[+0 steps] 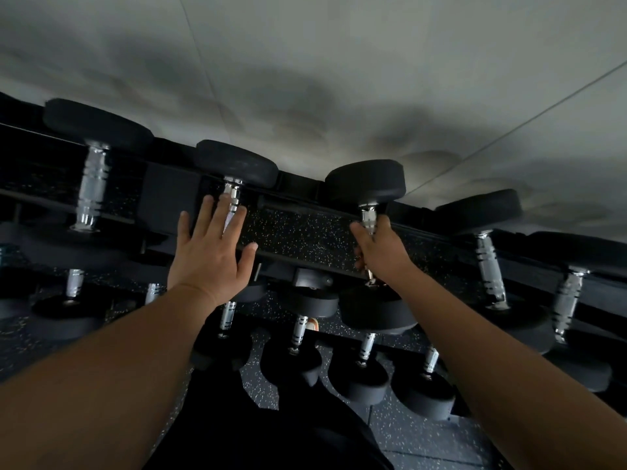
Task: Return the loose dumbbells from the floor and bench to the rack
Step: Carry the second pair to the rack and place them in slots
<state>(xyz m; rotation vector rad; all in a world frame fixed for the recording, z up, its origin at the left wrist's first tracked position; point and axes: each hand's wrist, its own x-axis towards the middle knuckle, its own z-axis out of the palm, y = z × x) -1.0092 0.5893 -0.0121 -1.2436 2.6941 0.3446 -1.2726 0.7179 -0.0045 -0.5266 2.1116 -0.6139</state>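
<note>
Step in hand: seating dumbbell (369, 212) on rack (305, 232) top tier. Right hand (381, 247) wrapped round its chrome handle. Left hand (212, 245) flat, fingers spread, over neighbouring dumbbell (235, 164). Next, by judgement: confirm both heads rest in cradle, then release.

No text, label, brand, number or sign can be read here — the dumbbell heads (368, 179) on the rack (305, 239) show plain black faces, and a small pale mark at about 6 o'clock from frame centre is too blurred to read.
</note>
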